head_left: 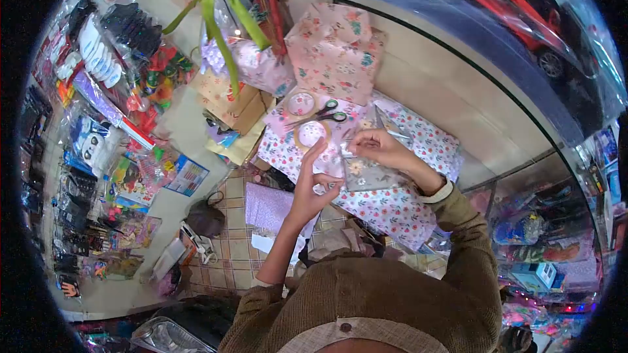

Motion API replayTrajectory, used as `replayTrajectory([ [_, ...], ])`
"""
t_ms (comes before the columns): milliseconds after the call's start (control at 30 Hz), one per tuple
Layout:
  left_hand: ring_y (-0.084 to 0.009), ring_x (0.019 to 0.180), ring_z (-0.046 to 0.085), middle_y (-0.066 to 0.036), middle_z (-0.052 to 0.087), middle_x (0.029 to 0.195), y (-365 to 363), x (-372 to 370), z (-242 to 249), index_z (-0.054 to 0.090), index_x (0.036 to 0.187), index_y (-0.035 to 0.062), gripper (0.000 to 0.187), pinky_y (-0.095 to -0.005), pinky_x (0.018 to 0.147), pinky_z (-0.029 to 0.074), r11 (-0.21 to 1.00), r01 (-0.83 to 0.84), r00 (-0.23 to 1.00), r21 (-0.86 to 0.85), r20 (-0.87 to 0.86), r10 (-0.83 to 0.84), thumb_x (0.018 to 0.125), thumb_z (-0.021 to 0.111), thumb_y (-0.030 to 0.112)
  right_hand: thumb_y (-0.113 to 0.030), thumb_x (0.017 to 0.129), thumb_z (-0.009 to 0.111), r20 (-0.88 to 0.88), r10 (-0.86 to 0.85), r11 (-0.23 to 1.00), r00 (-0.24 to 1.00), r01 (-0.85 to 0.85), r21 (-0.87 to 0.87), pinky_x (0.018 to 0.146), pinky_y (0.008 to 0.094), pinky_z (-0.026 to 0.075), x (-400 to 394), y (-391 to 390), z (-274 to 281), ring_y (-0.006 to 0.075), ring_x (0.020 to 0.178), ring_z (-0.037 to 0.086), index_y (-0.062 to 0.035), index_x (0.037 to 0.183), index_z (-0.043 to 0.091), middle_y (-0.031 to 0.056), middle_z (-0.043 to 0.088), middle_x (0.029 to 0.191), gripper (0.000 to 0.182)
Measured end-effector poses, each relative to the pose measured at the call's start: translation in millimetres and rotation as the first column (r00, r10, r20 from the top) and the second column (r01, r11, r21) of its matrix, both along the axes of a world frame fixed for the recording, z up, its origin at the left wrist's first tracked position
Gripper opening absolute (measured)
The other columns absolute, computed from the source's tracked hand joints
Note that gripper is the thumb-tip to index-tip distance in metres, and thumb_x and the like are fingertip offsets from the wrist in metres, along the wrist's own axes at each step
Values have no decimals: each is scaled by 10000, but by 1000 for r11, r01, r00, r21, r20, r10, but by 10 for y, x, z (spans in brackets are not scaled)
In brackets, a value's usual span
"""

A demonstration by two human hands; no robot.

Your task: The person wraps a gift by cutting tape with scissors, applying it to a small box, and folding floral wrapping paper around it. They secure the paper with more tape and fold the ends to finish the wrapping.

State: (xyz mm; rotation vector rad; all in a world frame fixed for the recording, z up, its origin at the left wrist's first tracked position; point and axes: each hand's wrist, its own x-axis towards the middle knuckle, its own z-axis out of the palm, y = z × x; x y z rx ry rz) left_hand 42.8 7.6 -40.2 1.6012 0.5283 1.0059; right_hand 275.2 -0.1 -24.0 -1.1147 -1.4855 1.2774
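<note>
My left hand [309, 188] is at the left edge of a clear, grey-tinted package with pale flowers [366, 175], its fingers stretched out and the thumb apart. Over the package's upper part, my right hand [379, 147] has thumb and fingertips pressed together; whatever they pinch is too small to make out. Beneath lies white wrapping paper with flowers [392, 212]. Just beyond my left fingertips rests a roll of tape [298, 138]. A second tape roll [290, 111] and scissors with black-and-green handles [335, 117] lie farther back on a pink sheet.
A pink floral gift bag [333, 52] stands behind, beside green ribbon [208, 16]. Brown paper bags [239, 108] are at the left. A curved glass edge [418, 28] runs behind and to the right, with a boxed red toy car [510, 0] beyond. Packaged toys [134, 180] fill the left side.
</note>
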Motion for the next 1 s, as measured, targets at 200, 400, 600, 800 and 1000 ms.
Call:
replayTrajectory([
  [200, -194, 1059, 600, -127, 339, 1440, -291, 280, -172, 361, 1379, 65, 702, -270, 722, 473, 999, -46, 999, 7, -28, 46, 763, 692, -4, -139, 877, 636, 318, -403, 903, 858, 316, 291, 810, 278, 440, 808, -314, -62, 116, 933, 565, -23, 1096, 527, 32, 595, 988, 271],
  [400, -394, 1316, 319, -213, 283, 1435, -701, 470, -191, 557, 1255, 128, 625, -485, 1066, 303, 929, -219, 925, 299, -240, 296, 695, 805, 249, -271, 701, 817, 609, -93, 981, 787, -32, 190, 1051, 405, 316, 1076, -731, 0, 265, 1234, 468, -54, 1438, 215, 159, 476, 1316, 975],
  [600, -406, 1339, 274, -218, 251, 1465, -928, 662, -265, 535, 1291, 172, 732, -504, 1055, 263, 789, -194, 791, 583, -383, 477, 640, 826, 339, -360, 559, 861, 753, -68, 979, 654, -103, 178, 1140, 548, 79, 1060, -891, -114, 291, 1297, 416, -99, 1488, 111, 188, 381, 1420, 1222],
  [800, -380, 1320, 296, -176, 266, 1469, -841, 915, -347, 531, 1289, 171, 686, -509, 1019, 266, 728, -133, 780, 673, -383, 496, 669, 790, 308, -267, 539, 860, 742, -359, 884, 567, -47, 464, 1127, 549, 118, 909, -1149, -219, 315, 1210, 468, -75, 1455, 249, 151, 498, 1272, 1118],
  [1000, -274, 1105, 467, -91, 456, 1322, -971, 1181, -172, 547, 1263, 173, 523, -439, 872, 327, 605, -59, 716, 794, -388, 580, 785, 695, 326, -282, 674, 751, 620, -605, 705, 499, -25, 708, 1119, 587, 87, 790, -1364, -529, 283, 1251, 435, -103, 1432, 286, 114, 481, 1290, 907],
])
